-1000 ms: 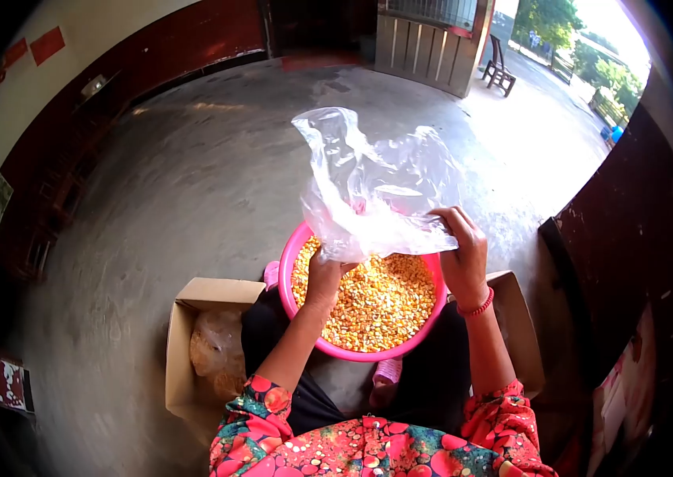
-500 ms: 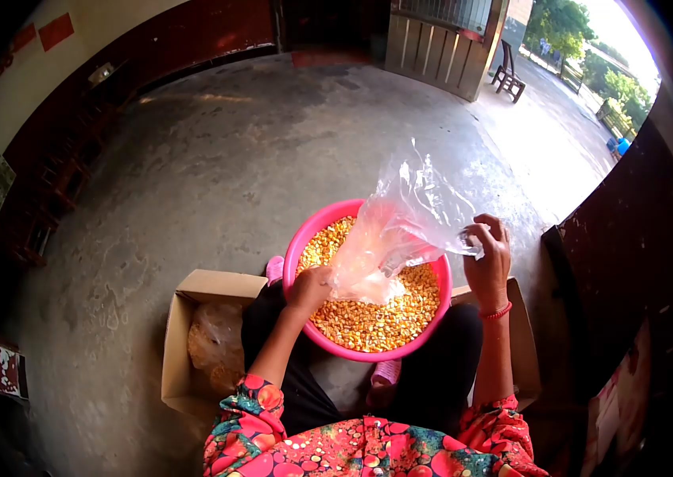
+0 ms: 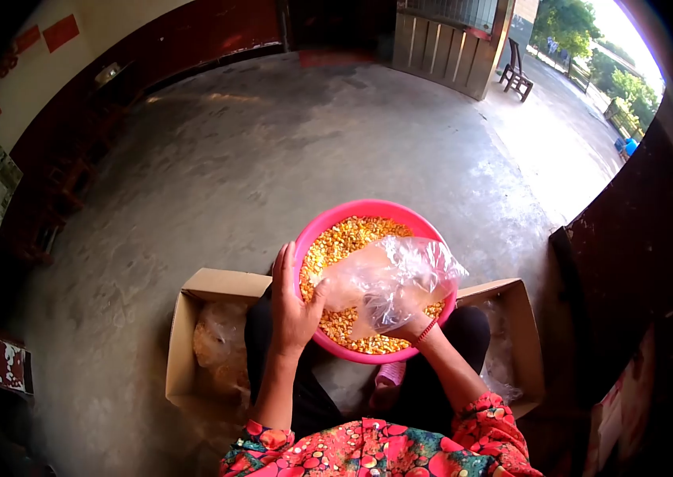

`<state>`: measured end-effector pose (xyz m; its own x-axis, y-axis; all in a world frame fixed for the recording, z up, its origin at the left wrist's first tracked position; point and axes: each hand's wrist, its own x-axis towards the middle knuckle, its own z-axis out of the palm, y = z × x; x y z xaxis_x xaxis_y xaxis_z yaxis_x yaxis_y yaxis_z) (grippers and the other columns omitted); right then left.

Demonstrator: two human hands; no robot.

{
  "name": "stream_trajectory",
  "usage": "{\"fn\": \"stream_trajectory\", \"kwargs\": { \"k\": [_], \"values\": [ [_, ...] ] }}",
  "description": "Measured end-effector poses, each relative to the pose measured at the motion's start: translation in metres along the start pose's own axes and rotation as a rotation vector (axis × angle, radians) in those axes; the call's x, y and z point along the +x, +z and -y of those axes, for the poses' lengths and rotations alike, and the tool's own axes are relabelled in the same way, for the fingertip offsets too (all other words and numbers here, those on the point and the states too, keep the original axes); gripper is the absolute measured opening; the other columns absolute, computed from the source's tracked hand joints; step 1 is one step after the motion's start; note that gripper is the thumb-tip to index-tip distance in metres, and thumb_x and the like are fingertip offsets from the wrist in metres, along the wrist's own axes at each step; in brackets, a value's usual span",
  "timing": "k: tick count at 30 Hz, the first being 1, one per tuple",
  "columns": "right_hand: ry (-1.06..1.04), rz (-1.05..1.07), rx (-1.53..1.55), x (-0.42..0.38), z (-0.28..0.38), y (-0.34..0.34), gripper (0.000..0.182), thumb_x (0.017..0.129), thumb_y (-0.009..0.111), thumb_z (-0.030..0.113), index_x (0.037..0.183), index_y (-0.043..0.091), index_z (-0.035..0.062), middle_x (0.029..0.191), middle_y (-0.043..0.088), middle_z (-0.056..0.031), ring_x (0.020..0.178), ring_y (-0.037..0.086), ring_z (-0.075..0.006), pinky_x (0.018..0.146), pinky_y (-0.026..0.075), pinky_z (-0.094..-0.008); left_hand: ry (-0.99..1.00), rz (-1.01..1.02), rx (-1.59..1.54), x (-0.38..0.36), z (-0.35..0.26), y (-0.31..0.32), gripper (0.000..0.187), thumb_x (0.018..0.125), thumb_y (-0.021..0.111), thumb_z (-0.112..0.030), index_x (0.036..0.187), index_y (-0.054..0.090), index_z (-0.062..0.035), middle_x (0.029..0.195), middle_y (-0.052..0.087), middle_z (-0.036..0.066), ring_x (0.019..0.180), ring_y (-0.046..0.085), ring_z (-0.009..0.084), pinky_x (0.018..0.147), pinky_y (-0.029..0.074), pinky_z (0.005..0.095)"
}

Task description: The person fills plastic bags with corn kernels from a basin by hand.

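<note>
A pink basin (image 3: 328,213) filled with yellow corn kernels (image 3: 348,238) sits between my knees. Over the kernels lies a clear plastic bag (image 3: 388,274), crumpled and shiny. At the basin's left rim is my left hand (image 3: 295,306), open, fingers pointing up and thumb apart, its tip close to the bag's left end. My right hand (image 3: 406,319) reaches in from the lower right, covered by the bag's film. Its fingers are blurred by the plastic, so their grip is hidden.
A cardboard box (image 3: 181,342) with clear plastic bags stands by my left leg. Another cardboard box (image 3: 523,342), also holding clear plastic, is by my right leg. A wooden chair (image 3: 517,75) stands outside the open door (image 3: 451,48). Concrete floor (image 3: 217,175) surrounds the basin.
The bag has come down from upright to lying over the corn. My right hand has moved down and left under its film; my left hand has opened and shifted left to the rim.
</note>
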<state>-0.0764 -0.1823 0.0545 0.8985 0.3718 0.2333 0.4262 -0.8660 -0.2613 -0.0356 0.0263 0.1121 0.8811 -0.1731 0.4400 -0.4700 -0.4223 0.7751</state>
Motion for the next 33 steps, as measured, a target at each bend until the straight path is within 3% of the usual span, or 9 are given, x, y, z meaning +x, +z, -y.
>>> {"fn": "stream_trajectory", "kwargs": {
  "k": [2,5,8,9,12,16,23,30,33],
  "values": [
    [-0.108,0.216,-0.423,-0.006,0.001,0.015,0.030,0.084,0.051,0.022,0.111,0.055,0.0089,0.109,0.056,-0.0108,0.101,0.052,-0.0261,0.090,0.037,-0.0426,-0.107,0.122,-0.594,-0.005,-0.060,-0.002,0.094,0.071,0.075,-0.035,0.139,0.020,-0.0012,0.136,0.030,0.025,0.128,0.030,0.0341,0.104,0.027,0.0422],
    [0.123,-0.039,0.897,-0.008,0.015,-0.017,0.049,0.082,0.054,0.029,0.128,0.046,0.0124,0.127,0.048,-0.0116,0.122,0.038,-0.0287,0.105,0.024,-0.0390,0.208,0.301,-0.068,-0.011,-0.094,0.020,0.096,0.064,0.078,-0.029,0.138,0.022,-0.0043,0.138,0.026,0.025,0.127,0.029,0.0392,0.104,0.028,0.0439],
    [-0.188,-0.021,0.000,-0.011,0.015,-0.020,0.041,0.072,0.060,0.025,0.109,0.057,0.0071,0.114,0.055,-0.0147,0.111,0.047,-0.0314,0.097,0.033,-0.0430,0.133,0.348,-0.079,-0.018,-0.053,0.054,0.059,0.069,0.069,-0.011,0.123,0.049,-0.0057,0.126,0.045,0.021,0.115,0.046,0.0355,0.096,0.039,0.0396],
    [-0.081,0.392,-0.020,-0.003,0.019,-0.033,0.033,0.069,0.062,0.023,0.096,0.058,0.0045,0.103,0.058,-0.0154,0.096,0.054,-0.0330,0.087,0.040,-0.0447,0.067,0.308,-0.077,-0.020,-0.046,0.057,0.035,0.073,0.057,0.000,0.108,0.060,-0.0045,0.110,0.058,0.017,0.100,0.057,0.0313,0.087,0.046,0.0365],
    [-0.194,0.008,0.164,-0.020,0.011,-0.040,0.027,0.070,0.064,0.027,0.087,0.060,0.0066,0.088,0.061,-0.0173,0.083,0.057,-0.0350,0.078,0.043,-0.0450,-0.139,0.242,-0.328,-0.017,-0.022,0.061,0.022,0.081,0.051,0.003,0.099,0.061,-0.0026,0.095,0.064,0.010,0.088,0.062,0.0214,0.077,0.051,0.0329],
    [0.036,0.216,0.541,-0.035,-0.030,-0.029,0.039,0.074,0.067,0.038,0.094,0.061,0.0052,0.090,0.061,-0.0164,0.086,0.057,-0.0325,0.077,0.045,-0.0410,-0.707,0.009,-1.295,-0.018,0.026,0.059,0.018,0.088,0.053,-0.013,0.105,0.056,-0.0061,0.092,0.063,0.006,0.081,0.062,0.0165,0.072,0.053,0.0292],
    [0.137,-0.010,0.331,0.001,-0.009,-0.090,0.029,0.076,0.067,0.033,0.084,0.063,0.0054,0.076,0.064,-0.0094,0.077,0.062,-0.0251,0.076,0.044,-0.0370,-0.861,-0.090,-1.109,-0.017,0.022,0.073,0.023,0.081,0.052,-0.015,0.100,0.059,-0.0039,0.091,0.061,0.005,0.080,0.058,0.0142,0.073,0.050,0.0274],
    [0.021,0.001,0.170,0.028,-0.015,-0.051,0.062,0.064,0.072,0.021,0.121,0.048,0.0133,0.119,0.049,-0.0122,0.114,0.043,-0.0315,0.096,0.032,-0.0448,-0.904,0.011,-1.290,-0.023,0.030,0.083,0.036,0.089,0.052,-0.035,0.112,0.053,-0.0060,0.098,0.061,0.006,0.082,0.059,0.0160,0.073,0.051,0.0288],
    [0.290,0.035,0.180,0.022,-0.053,-0.005,0.035,0.069,0.055,0.010,0.103,0.058,0.0132,0.079,0.063,-0.0135,0.082,0.060,-0.0312,0.082,0.040,-0.0462,-0.955,0.012,-1.379,-0.018,0.024,0.063,0.032,0.088,0.055,-0.036,0.106,0.057,-0.0098,0.091,0.063,0.003,0.073,0.057,0.0093,0.068,0.051,0.0253]
  ]
}}
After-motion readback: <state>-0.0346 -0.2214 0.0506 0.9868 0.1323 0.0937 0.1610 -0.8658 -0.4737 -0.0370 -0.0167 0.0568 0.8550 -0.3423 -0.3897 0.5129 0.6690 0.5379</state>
